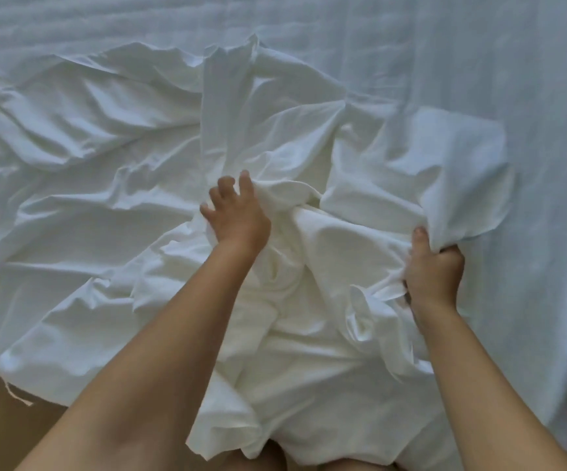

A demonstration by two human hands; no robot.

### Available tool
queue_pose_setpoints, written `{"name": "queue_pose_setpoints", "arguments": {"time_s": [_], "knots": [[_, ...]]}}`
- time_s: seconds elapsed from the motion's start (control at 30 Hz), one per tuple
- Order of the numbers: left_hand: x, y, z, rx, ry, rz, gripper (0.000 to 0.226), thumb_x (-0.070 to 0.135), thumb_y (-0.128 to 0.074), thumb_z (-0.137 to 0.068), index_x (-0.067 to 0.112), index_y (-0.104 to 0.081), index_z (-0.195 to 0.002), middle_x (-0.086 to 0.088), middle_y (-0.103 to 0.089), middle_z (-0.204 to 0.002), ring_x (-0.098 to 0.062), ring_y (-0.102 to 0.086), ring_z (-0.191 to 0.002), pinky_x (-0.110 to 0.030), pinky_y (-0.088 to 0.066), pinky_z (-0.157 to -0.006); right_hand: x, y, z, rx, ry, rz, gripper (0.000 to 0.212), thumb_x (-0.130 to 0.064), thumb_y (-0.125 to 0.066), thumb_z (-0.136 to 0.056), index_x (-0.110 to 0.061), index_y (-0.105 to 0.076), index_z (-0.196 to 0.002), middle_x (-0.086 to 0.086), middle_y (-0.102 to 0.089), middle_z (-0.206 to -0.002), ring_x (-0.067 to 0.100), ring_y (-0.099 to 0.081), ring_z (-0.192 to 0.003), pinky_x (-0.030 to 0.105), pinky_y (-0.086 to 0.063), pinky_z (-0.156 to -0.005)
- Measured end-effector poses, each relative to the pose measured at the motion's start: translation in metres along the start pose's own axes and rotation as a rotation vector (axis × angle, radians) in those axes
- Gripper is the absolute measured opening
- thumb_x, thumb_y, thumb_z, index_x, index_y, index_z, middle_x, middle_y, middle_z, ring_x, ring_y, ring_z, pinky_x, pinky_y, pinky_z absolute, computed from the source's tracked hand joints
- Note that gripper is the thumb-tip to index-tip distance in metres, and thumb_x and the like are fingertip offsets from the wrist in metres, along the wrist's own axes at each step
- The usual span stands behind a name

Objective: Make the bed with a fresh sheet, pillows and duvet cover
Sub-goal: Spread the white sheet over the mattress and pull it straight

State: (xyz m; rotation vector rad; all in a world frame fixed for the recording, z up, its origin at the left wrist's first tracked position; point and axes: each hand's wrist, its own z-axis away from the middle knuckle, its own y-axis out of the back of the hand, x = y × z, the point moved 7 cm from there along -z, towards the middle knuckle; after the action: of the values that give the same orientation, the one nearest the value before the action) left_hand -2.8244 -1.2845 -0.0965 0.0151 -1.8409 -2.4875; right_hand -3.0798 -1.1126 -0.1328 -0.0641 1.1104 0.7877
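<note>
— Holding it where?
— My right hand (434, 270) clamps a bunch, lower right; my left hand (238, 212) lies spread. The sheet (105, 215), crumpled mid-frame, looks light, limp; I'd take its edges.

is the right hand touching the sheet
Touching. The head view shows the right hand gripping a bunched fold of the sheet, fingers curled round it.

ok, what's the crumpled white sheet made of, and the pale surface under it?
The crumpled white sheet looks like thin woven cotton or a blend, matte: fine creases, and it bunches in the right hand. The pale blue-grey mattress surface looks like a thicker textile with faint ribbed stripes, possibly quilted; fibre unclear.
</note>
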Motion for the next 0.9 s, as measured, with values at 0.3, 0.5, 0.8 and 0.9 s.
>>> {"name": "queue_pose_setpoints", "arguments": {"time_s": [0.3, 0.5, 0.8, 0.9], "knots": [[0.146, -0.059, 0.077, -0.593, -0.253, 0.511, 0.078, 0.075, -0.05, -0.077, 0.014, -0.05, -0.124, -0.002, -0.058, -0.122, -0.024, -0.055, -0.112, -0.04, -0.045, -0.095, -0.014, -0.017, -0.01, -0.18, -0.206, -0.357, 0.019, -0.007, -0.052, -0.091, -0.017, -0.063, -0.102, 0.005, -0.07, -0.099, 0.025, -0.069, -0.093, 0.041, -0.056, -0.082], [0.213, -0.01, 0.099, -0.228, -0.813, 0.357, 0.086, 0.059, -0.06, -0.081, 0.032, -0.016, -0.15, 0.007, -0.02, -0.157, -0.017, -0.017, -0.142, -0.036, -0.012, -0.113, -0.128, 0.08, -0.097, 0.158, 0.23, -0.395, 0.025, -0.003, -0.056, -0.079, -0.015, -0.058, -0.101, -0.003, -0.065, -0.092, 0.007, -0.064, -0.084, 0.028, -0.054, -0.083], [0.247, -0.083, 0.091, -0.43, -0.615, 0.035, 0.067, 0.049, -0.04, -0.094, 0.02, -0.015, -0.149, -0.006, -0.017, -0.156, -0.026, -0.016, -0.141, -0.049, -0.013, -0.113, -0.054, 0.099, -0.159, 0.053, 0.007, 0.519, 0.092, -0.042, -0.063, -0.086, -0.006, -0.007, -0.151, 0.019, -0.024, -0.151, 0.032, -0.026, -0.139, 0.036, -0.022, -0.114], [0.215, -0.098, 0.107, -0.43, -0.644, 0.025, 0.072, 0.056, -0.036, -0.093, 0.021, -0.011, -0.151, -0.004, -0.009, -0.158, -0.023, -0.007, -0.144, -0.046, -0.004, -0.115, 0.011, 0.118, -0.091, 0.168, -0.031, 0.594, 0.107, -0.054, -0.067, -0.078, -0.008, -0.004, -0.151, 0.021, -0.019, -0.153, 0.035, -0.018, -0.14, 0.045, -0.018, -0.111]]}}
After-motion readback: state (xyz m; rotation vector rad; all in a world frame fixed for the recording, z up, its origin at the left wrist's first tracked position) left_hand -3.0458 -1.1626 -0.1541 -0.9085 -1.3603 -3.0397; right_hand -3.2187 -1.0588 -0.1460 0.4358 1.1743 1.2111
